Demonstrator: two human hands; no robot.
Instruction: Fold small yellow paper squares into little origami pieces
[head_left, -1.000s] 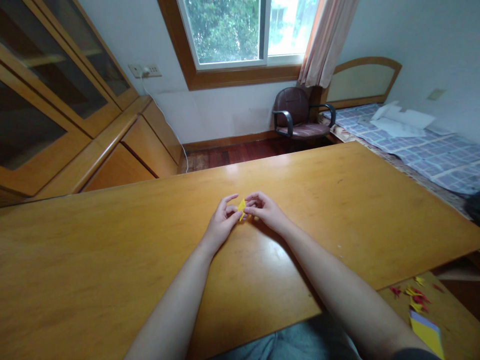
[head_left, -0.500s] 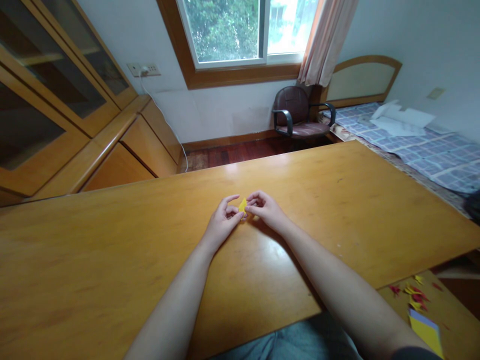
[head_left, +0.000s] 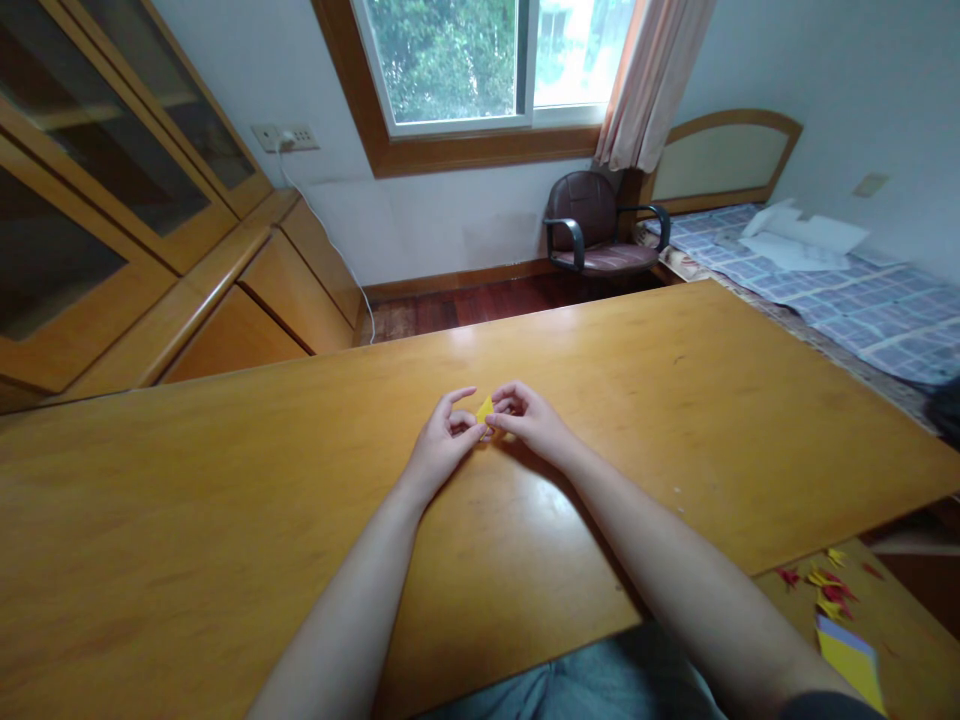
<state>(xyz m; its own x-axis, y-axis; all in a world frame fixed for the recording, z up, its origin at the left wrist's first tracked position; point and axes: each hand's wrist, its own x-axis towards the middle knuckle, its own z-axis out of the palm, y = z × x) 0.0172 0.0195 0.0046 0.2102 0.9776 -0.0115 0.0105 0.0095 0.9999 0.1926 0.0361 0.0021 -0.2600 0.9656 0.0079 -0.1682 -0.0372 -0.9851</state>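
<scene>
A small folded piece of yellow paper (head_left: 484, 409) is held up just above the wooden table (head_left: 225, 520), its pointed tip facing up. My left hand (head_left: 448, 432) pinches its lower left side between thumb and fingers, the index finger curving away above. From the other side, my right hand (head_left: 526, 413) grips the paper's right edge with thumb and fingertips. The fingers of both hands cover the lower part of the paper, so its full shape is hidden.
At lower right, a lower surface (head_left: 922, 640) carries several red and yellow folded paper pieces (head_left: 829, 590) and a stack of yellow paper sheets (head_left: 853, 665). Beyond the table are a brown armchair (head_left: 596, 225), a bed (head_left: 847, 290) and a wooden cabinet (head_left: 247, 290).
My right thumb has shifted slightly left across the lower part of the yellow paper. Both hands keep their hold in nearly the same place.
</scene>
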